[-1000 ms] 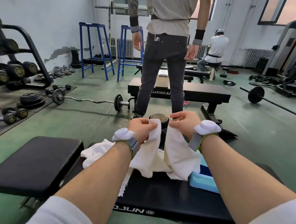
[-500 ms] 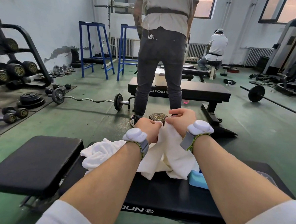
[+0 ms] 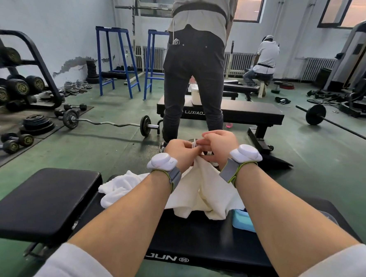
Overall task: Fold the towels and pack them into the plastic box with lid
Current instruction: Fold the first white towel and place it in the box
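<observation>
Step in hand: you are on the fold of a towel, not yet on the packing. Your left hand (image 3: 180, 152) and right hand (image 3: 217, 145) meet at the top of the held towel (image 3: 204, 191), each pinched shut on its upper edge, with the corners brought together.
Towel: it hangs from your fingers as a doubled sheet, its lower hem resting on the black bench (image 3: 193, 235).
Second towel: a crumpled white heap (image 3: 121, 187) lies on the bench just left of your left forearm, not yet folded.
Plastic box: a pale blue box (image 3: 242, 221) sits on the bench to the right, partly under the hanging towel and your right forearm (whether its lid is on or off, I cannot tell).
Next move, as I judge it: match the pinched corners, then lay the towel flat and fold it again, small enough for the box.
Edges: the bench falls away at its near side, above the lettering, and a gap divides it from the black seat pad (image 3: 43, 200) on the left.
Open room: the bare bench between your forearms is the only clear folding space.
Beyond: a standing person (image 3: 194, 74) is near, straight ahead past your hands, so keep the towel low.
</observation>
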{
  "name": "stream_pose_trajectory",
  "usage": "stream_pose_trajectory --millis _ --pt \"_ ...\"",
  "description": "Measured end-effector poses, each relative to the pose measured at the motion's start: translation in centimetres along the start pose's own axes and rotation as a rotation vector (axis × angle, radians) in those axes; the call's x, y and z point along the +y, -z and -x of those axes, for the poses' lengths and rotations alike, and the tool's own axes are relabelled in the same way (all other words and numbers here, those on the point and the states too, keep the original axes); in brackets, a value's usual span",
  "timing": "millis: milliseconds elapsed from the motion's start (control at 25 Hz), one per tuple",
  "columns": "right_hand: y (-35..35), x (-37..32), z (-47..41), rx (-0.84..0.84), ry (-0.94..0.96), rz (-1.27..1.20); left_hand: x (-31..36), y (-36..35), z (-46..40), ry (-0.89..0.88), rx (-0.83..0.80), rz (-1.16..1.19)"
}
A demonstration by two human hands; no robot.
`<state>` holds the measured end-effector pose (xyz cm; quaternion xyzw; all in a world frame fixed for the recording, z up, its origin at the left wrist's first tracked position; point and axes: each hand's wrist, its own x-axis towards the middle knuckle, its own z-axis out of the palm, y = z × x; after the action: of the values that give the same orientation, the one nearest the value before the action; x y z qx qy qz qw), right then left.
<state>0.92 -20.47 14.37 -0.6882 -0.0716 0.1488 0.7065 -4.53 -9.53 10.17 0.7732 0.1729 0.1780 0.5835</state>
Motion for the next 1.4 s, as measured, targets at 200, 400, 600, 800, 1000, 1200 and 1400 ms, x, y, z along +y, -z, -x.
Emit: stream_pose_trajectory --millis 200,400,600,800,1000,1200,1400 --pt "-0.5 -1.1 -0.5 0.07 0.164 0.196 3.5 3.0 -0.7 -0.052 -0.066 0.044" --pt "-1.3 -2.4 0.4 -0.111 0.331 0.395 9.0 7.2 -1.3 -0.338 -0.05 -0.429" --pt "-2.4 -3.6 0.6 -0.139 0.448 0.508 12.2 9.5 -1.6 -0.497 -0.048 -0.669" --pt "-2.2 -3.0 0.1 -0.136 0.415 0.605 11.5 10.1 -2.3 -0.545 0.056 -0.661" --pt "-0.8 0.1 0.2 -0.276 0.261 0.784 10.8 10.5 -2.9 -0.534 0.207 -0.492" --pt "2.0 2.3 0.0 -0.345 0.105 1.244 10.7 11.8 -3.7 -0.494 0.431 -0.364" --pt "4.2 3.9 -0.5 -0.256 0.035 1.397 9.0 13.9 -4.5 -0.389 0.489 -0.241"
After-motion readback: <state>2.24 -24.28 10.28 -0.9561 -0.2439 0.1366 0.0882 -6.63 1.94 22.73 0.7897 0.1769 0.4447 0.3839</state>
